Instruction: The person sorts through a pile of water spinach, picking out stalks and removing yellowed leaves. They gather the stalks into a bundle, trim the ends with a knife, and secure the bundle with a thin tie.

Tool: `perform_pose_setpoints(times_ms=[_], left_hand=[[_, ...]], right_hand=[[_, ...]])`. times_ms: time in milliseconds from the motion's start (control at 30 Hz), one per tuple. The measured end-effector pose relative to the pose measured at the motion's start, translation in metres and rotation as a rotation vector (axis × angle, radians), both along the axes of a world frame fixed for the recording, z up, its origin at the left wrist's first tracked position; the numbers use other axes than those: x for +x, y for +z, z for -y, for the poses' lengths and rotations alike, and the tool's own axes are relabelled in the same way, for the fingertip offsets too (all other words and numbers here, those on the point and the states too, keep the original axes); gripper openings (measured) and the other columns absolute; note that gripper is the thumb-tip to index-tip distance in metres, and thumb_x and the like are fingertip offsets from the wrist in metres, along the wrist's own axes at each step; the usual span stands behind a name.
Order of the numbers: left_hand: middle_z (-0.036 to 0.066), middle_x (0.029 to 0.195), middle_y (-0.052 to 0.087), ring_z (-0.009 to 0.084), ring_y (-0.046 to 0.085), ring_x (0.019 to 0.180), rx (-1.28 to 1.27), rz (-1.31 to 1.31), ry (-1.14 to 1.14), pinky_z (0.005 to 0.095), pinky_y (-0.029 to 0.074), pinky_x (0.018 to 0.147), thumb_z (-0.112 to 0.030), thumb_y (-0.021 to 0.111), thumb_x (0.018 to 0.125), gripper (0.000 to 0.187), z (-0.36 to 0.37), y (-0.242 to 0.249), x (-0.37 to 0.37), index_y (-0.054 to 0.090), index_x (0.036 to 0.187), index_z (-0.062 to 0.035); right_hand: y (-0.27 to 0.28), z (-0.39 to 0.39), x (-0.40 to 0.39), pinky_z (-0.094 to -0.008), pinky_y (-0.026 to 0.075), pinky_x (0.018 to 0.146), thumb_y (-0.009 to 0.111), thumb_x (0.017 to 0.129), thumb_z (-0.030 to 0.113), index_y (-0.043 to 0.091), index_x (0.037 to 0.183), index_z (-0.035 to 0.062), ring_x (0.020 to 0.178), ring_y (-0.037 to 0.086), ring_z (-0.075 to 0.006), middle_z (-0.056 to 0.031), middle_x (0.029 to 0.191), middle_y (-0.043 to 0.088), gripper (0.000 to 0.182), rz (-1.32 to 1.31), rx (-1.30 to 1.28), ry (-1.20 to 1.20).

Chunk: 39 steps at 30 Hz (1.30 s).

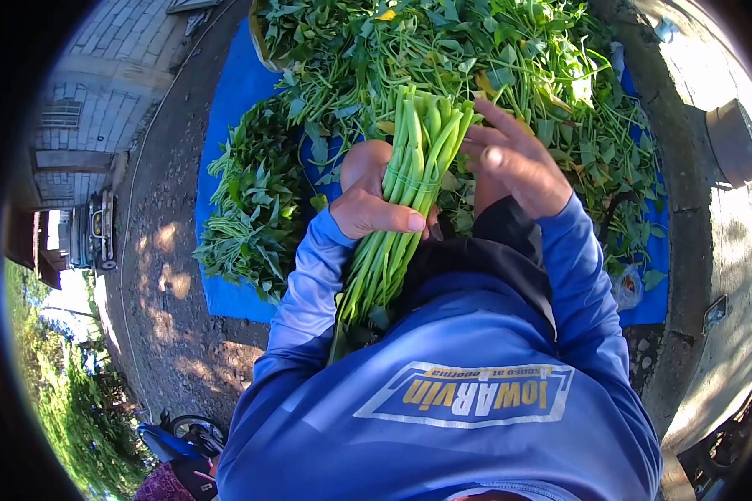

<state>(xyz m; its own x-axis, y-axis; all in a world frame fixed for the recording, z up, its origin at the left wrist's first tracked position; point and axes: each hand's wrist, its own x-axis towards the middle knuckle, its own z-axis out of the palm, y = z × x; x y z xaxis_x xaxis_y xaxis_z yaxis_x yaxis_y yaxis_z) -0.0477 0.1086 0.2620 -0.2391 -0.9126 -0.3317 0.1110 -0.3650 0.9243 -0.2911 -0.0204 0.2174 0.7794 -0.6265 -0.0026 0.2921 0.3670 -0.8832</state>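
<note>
My left hand (376,215) is closed around a bundle of long green leafy-vegetable stems (414,142), with the thumb across the front. The thick cut ends point away from me, and the lower part of the bundle slants down toward my left forearm. A thin green band (411,180) circles the stems just above my thumb. To the right of the cut ends, my right hand (522,163) is raised with its fingers apart and nothing in it. Its fingertips come close to the stem ends; whether they touch cannot be told.
A large heap of loose leafy greens (443,50) covers much of the blue tarp (226,284). Bundled greens (255,200) lie at its left. A clear plastic bag (628,288) rests near the right edge. Beyond are a concrete ledge (685,250) and a parked vehicle (94,230).
</note>
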Motion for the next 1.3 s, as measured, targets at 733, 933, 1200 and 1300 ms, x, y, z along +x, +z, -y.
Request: perform_pose_setpoints(times_ms=[733,933,1200,1300], left_hand=[[0.011,0.095,0.073,0.0204,0.072,0.083,0.066,-0.114,-0.069,0.0331,0.058,0.076,-0.027,0.083,0.076,0.050,0.002,-0.026,0.003,0.069,0.114,0.0016],[0.009,0.094,0.073,0.0183,0.071,0.082,-0.025,-0.188,-0.084,0.0311,0.057,0.075,-0.023,0.084,0.080,0.045,-0.005,-0.023,0.028,0.069,0.115,-0.0004],[0.004,0.098,0.071,0.0148,0.068,0.087,-0.091,-0.159,-0.097,0.0313,0.055,0.078,-0.021,0.085,0.079,0.053,-0.005,-0.023,0.019,0.064,0.124,-0.0037],[0.003,0.096,0.070,0.0134,0.066,0.086,-0.105,-0.158,-0.121,0.0303,0.053,0.077,-0.021,0.083,0.078,0.047,-0.002,-0.022,0.013,0.065,0.119,-0.0043]], right_hand=[[0.032,0.034,0.026,-0.0414,0.057,0.099,0.072,0.101,0.028,0.072,0.121,0.0087,0.122,0.064,-0.0315,-0.0168,0.130,0.064,0.028,-0.313,-1.049,-0.297],[0.054,0.010,0.028,-0.0346,0.057,0.092,0.073,0.093,0.016,0.068,0.128,0.0017,0.119,0.062,-0.0210,-0.0115,0.123,0.065,0.038,-0.090,-0.652,-0.452],[0.057,0.005,0.052,-0.0360,0.057,0.091,0.075,0.090,0.020,0.068,0.127,0.0003,0.108,0.066,-0.0199,-0.0113,0.117,0.068,0.043,-0.279,-0.777,-0.511],[0.028,0.000,0.076,-0.0319,0.055,0.091,0.072,0.094,0.017,0.063,0.132,-0.0016,0.101,0.065,-0.0144,-0.0081,0.111,0.069,0.044,-0.211,-0.485,-0.569]])
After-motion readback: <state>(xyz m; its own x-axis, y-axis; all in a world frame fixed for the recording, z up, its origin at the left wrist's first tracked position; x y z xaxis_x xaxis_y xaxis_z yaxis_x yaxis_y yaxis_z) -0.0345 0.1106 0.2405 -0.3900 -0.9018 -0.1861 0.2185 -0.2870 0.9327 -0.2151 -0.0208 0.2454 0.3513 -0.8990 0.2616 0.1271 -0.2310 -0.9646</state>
